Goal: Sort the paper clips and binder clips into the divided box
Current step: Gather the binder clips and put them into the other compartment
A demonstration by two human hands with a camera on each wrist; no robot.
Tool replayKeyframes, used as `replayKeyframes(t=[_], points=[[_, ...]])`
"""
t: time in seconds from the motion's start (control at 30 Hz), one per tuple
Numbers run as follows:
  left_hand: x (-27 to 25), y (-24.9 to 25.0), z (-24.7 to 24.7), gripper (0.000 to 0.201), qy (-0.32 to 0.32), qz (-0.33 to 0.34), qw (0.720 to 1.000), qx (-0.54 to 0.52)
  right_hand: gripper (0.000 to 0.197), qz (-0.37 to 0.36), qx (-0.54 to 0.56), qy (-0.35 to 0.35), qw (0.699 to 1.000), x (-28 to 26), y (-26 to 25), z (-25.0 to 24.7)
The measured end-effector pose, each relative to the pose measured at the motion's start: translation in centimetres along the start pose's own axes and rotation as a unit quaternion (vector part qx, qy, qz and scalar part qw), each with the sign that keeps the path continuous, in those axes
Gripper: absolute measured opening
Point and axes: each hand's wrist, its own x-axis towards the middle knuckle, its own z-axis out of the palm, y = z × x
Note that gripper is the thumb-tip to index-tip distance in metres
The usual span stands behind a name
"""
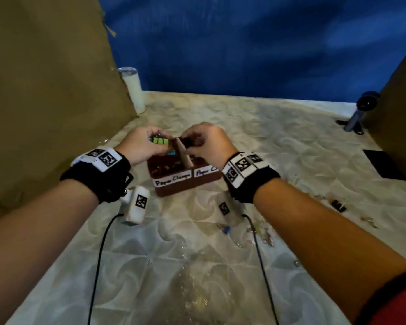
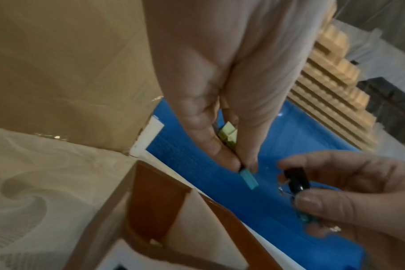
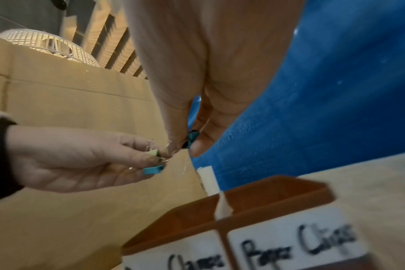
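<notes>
Left hand (image 1: 143, 144) pinching yellow and blue binder clips (image 1: 160, 141); right hand (image 1: 205, 143) pinching a black clip (image 2: 296, 180). Both directly above the divided box (image 1: 188, 184), left compartment just beneath the left hand, divider (image 1: 184, 153) between hands.

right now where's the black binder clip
In the head view it's pinched in the right hand, black binder clip held above the divided box, just right of its upright divider.

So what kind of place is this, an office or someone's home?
Probably a makeshift recording corner, not an office: a table under patterned cloth, walled by cardboard and a blue sheet, with a small camera on a stand watching.
</notes>
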Motion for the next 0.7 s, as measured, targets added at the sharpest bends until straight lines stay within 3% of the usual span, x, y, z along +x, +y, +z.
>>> replayKeyframes(t=[0.13, 0.27, 0.37, 0.47, 0.5, 0.57, 0.63, 0.7], points=[[0.7, -2.4, 0.2, 0.056, -0.113, -0.053, 0.991, 0.047, 0.038, 0.039, -0.026, -0.045, 0.998, 1.6, 0.1, 4.6], [1.2, -2.0, -0.2, 0.082, -0.145, -0.021, 0.985, 0.095, 0.022, 0.024, -0.015, 0.056, 0.998, 1.7, 1.7, 3.0], [0.5, -0.4, 1.1, 0.060, -0.111, 0.014, 0.990, 0.086, 0.016, 0.028, -0.015, 0.133, 0.991, 0.4, 4.3, -0.5], [-1.1, 0.5, 4.4, 0.032, -0.106, 0.058, 0.992, 0.038, 0.023, 0.105, -0.026, 0.181, 0.978, -2.0, 8.6, -2.9], [-1.7, 0.4, 5.8, 0.029, -0.127, 0.070, 0.989, 0.040, 0.026, 0.143, -0.044, 0.160, 0.976, -2.8, 10.1, -3.3], [-2.8, -0.1, 8.7, 0.026, -0.183, 0.065, 0.979, 0.057, 0.029, 0.201, -0.097, 0.043, 0.974, -4.1, 13.0, -3.4], [-3.8, -1.2, 11.5, 0.024, -0.227, 0.040, 0.971, 0.069, 0.033, 0.201, -0.150, -0.139, 0.958, -5.2, 14.2, -2.8], [-4.8, -2.3, 14.0, 0.029, -0.258, 0.030, 0.961, 0.094, 0.039, 0.164, -0.184, -0.270, 0.931, -6.1, 14.2, -1.9]])
